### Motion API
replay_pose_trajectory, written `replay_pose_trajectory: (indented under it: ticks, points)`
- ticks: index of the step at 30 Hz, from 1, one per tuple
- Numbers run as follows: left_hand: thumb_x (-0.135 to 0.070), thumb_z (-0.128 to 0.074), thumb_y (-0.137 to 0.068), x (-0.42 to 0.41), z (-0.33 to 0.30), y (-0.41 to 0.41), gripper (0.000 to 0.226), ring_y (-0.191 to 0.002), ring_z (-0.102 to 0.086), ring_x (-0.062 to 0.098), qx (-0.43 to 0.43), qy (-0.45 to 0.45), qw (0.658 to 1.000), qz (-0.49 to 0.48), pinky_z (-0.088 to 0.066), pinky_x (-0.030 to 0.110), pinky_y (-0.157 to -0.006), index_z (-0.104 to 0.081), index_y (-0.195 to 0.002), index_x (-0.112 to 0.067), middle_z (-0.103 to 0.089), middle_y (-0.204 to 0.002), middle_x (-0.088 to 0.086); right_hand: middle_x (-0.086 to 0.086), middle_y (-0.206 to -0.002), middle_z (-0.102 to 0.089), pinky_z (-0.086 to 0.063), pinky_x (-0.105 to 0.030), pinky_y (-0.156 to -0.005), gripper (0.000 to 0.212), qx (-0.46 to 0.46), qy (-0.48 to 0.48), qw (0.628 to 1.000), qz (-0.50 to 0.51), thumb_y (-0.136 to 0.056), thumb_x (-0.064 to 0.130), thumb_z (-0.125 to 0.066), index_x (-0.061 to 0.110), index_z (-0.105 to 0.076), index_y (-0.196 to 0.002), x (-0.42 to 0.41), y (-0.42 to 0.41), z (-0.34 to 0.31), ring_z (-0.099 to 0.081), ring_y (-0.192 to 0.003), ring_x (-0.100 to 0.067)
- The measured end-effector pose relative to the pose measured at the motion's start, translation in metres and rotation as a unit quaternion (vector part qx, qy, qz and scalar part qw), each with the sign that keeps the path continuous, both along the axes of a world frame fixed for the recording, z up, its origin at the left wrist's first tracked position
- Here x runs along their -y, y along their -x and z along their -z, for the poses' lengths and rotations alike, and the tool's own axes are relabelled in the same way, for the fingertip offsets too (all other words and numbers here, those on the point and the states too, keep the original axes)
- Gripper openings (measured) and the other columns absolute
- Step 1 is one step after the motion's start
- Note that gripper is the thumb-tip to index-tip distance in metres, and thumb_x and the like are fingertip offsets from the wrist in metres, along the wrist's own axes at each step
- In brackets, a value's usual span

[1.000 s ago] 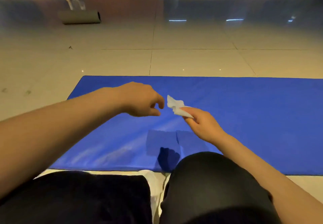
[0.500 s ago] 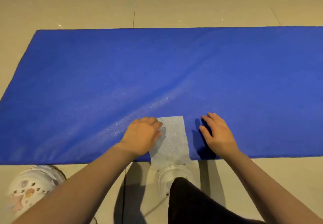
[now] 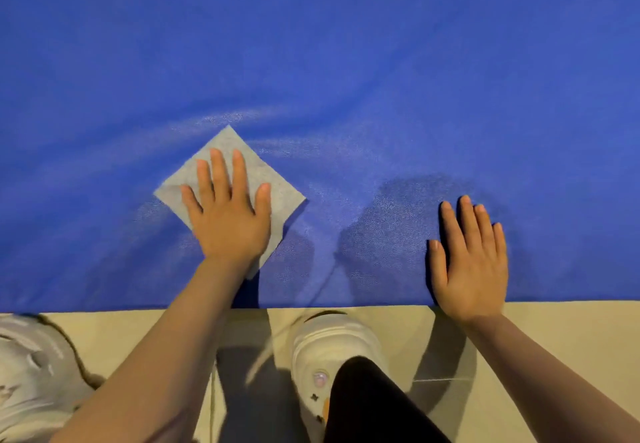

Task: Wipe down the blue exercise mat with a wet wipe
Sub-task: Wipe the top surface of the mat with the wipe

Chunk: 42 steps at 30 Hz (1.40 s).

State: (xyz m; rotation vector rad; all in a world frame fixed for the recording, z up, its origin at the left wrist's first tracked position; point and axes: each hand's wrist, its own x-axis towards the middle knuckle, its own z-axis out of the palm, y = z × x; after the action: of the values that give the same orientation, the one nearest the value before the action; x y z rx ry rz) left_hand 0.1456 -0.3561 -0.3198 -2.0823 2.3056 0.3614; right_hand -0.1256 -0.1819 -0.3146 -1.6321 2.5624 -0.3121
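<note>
The blue exercise mat [image 3: 346, 62] fills the upper two thirds of the head view, its near edge running across the frame. A pale grey wet wipe [image 3: 273, 193] lies unfolded and flat on the mat, turned like a diamond. My left hand [image 3: 228, 210] presses flat on the wipe with fingers straight and spread. My right hand [image 3: 471, 259] rests flat on the mat near its front edge, fingers straight, holding nothing. Faint wet streaks shine on the mat above and left of the wipe.
Beige tiled floor [image 3: 554, 332] lies below the mat's near edge. A white shoe [image 3: 332, 345] and a black trouser leg [image 3: 374, 404] sit between my arms; another white shoe [image 3: 31, 373] is at the bottom left.
The wipe went from pinched in my right hand to spread on the mat. My left hand now presses it and has slid it left and forward; my right hand moved right, flat on the mat.
</note>
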Motion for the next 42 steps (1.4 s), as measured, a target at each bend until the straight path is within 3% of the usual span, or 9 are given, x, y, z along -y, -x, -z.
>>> replay_pose_trajectory:
  ticks: [5,11,16,20,24,28,30,38,42]
  points:
    - [-0.055,-0.024,-0.097,-0.059,0.003,0.089,0.07,-0.146,-0.028,0.036,0.005,0.077,0.97,0.229,-0.013,0.059,-0.115,-0.038,-0.151,-0.014,-0.031,-0.158,0.016,-0.012,-0.155,-0.036,-0.018,-0.049,-0.118,0.055,-0.004,0.016,1.0,0.006,-0.1,0.038,-0.029,0.014,-0.041,-0.148,-0.003,0.0,0.003,-0.028,-0.145,-0.032]
    - [-0.06,-0.028,-0.096,-0.067,0.003,0.095,0.063,-0.149,-0.025,0.026,-0.028,0.056,0.892,0.448,-0.016,0.054,-0.118,-0.04,-0.15,-0.029,-0.031,-0.16,0.002,-0.013,-0.154,-0.037,-0.017,-0.047,-0.118,0.054,0.001,0.031,1.0,0.004,-0.101,0.033,-0.024,0.012,-0.042,-0.147,-0.003,0.003,0.004,-0.029,-0.144,-0.032]
    - [-0.063,-0.026,-0.094,-0.016,0.003,-0.034,0.07,-0.148,-0.023,0.031,-0.005,0.049,0.986,0.161,-0.015,0.056,-0.116,-0.034,-0.153,-0.027,-0.025,-0.162,0.005,-0.015,-0.152,-0.039,-0.019,-0.05,-0.117,0.054,-0.002,0.031,1.0,0.003,-0.099,0.032,-0.026,0.01,-0.044,-0.146,-0.002,0.001,0.002,-0.031,-0.142,-0.035]
    - [-0.057,-0.016,-0.096,-0.021,-0.001,-0.032,0.074,-0.149,-0.016,0.038,0.008,0.035,0.999,-0.036,-0.009,0.06,-0.117,-0.026,-0.156,-0.015,-0.018,-0.162,0.016,-0.016,-0.152,-0.04,-0.019,-0.049,-0.117,0.054,-0.008,0.033,0.999,0.01,-0.099,0.032,-0.027,0.01,-0.045,-0.145,-0.001,-0.001,0.004,-0.031,-0.142,-0.035]
    - [-0.051,-0.014,-0.102,-0.054,0.007,0.055,0.067,-0.143,-0.031,0.042,0.004,0.086,0.992,0.089,-0.014,0.059,-0.113,-0.034,-0.152,-0.01,-0.032,-0.156,0.023,-0.015,-0.152,-0.04,-0.02,-0.05,-0.117,0.055,-0.006,0.033,0.999,0.012,-0.099,0.033,-0.027,0.009,-0.045,-0.145,-0.002,-0.001,0.003,-0.031,-0.143,-0.034]
    - [-0.051,-0.03,-0.098,-0.078,-0.002,0.108,0.058,-0.146,-0.03,0.029,-0.044,0.054,0.926,0.37,-0.017,0.053,-0.117,-0.045,-0.148,-0.024,-0.037,-0.157,0.007,-0.014,-0.154,-0.037,-0.019,-0.05,-0.118,0.055,0.0,0.026,1.0,0.003,-0.1,0.034,-0.025,0.01,-0.042,-0.147,-0.004,0.002,0.003,-0.029,-0.144,-0.033]
    - [-0.051,-0.029,-0.101,-0.053,0.001,0.083,0.054,-0.145,-0.034,0.026,-0.065,0.059,0.91,0.405,-0.017,0.048,-0.118,-0.046,-0.147,-0.027,-0.038,-0.156,0.004,-0.014,-0.154,-0.037,-0.018,-0.049,-0.119,0.055,0.001,0.029,1.0,-0.002,-0.1,0.033,-0.025,0.01,-0.042,-0.147,-0.004,0.003,0.003,-0.029,-0.144,-0.033]
    - [-0.042,-0.017,-0.103,-0.03,-0.007,-0.081,0.06,-0.147,-0.026,0.036,-0.004,0.049,0.999,0.009,-0.019,0.053,-0.116,-0.032,-0.154,-0.015,-0.027,-0.16,0.014,-0.016,-0.153,-0.038,-0.018,-0.05,-0.118,0.054,-0.001,0.035,0.999,0.003,-0.099,0.032,-0.028,0.009,-0.043,-0.146,-0.003,0.001,0.002,-0.03,-0.143,-0.035]
    - [-0.039,-0.019,-0.104,-0.071,-0.003,-0.028,0.06,-0.14,-0.034,0.048,0.018,0.072,0.997,0.025,-0.021,0.057,-0.111,-0.033,-0.151,-0.005,-0.033,-0.153,0.027,-0.015,-0.154,-0.037,-0.017,-0.049,-0.119,0.054,0.003,0.027,1.0,0.005,-0.1,0.032,-0.028,0.01,-0.042,-0.146,-0.003,0.001,0.003,-0.029,-0.144,-0.034]
